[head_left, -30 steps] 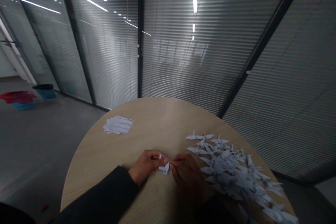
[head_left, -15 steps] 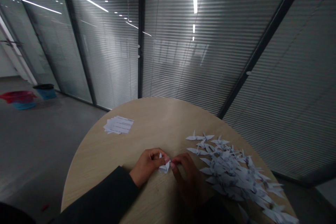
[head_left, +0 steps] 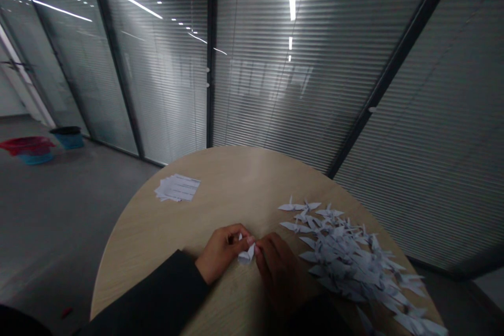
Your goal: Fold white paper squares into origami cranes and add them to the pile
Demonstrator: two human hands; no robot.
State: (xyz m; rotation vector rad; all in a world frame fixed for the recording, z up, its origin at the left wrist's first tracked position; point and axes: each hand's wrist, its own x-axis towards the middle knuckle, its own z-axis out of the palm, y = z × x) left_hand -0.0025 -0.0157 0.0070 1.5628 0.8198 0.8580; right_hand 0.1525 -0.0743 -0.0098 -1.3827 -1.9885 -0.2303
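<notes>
Both my hands meet over a small folded white paper piece (head_left: 245, 256) near the front of the round wooden table (head_left: 236, 184). My left hand (head_left: 224, 251), in a dark sleeve, pinches the paper from the left with curled fingers. My right hand (head_left: 277, 268) pinches it from the right, fingers pressed together on its edge. Most of the paper is hidden between my fingertips. Just right of my right hand lies a heap of several folded paper cranes (head_left: 350, 257).
A small stack of printed paper squares (head_left: 178, 187) lies at the table's left edge. Glass walls with blinds (head_left: 275, 63) stand close behind the table. Red and blue bins (head_left: 35, 147) sit on the grey floor far left.
My hands stay in the same spot and have drawn slightly closer around the paper piece, with small finger shifts. The cranes and the paper stack have not moved.
</notes>
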